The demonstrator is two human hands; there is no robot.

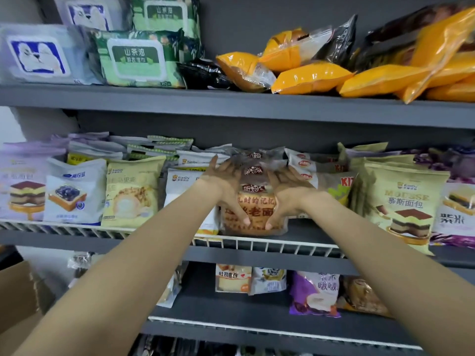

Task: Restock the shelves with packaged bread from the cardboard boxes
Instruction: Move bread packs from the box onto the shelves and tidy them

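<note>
A clear-wrapped brown bread pack (255,201) with red lettering stands upright in the middle of the grey middle shelf (257,255), with more of the same packs behind it. My left hand (226,186) grips its left side and my right hand (285,194) grips its right side, thumbs pressed on the front near its bottom. A corner of a cardboard box (18,296) shows at the lower left.
Cream, white and purple bread packs (401,199) crowd both sides of the held pack behind a white wire rail (270,244). Orange bags (311,77) and wet-wipe packs (136,60) fill the top shelf. More bread packs (313,291) stand on the lower shelf.
</note>
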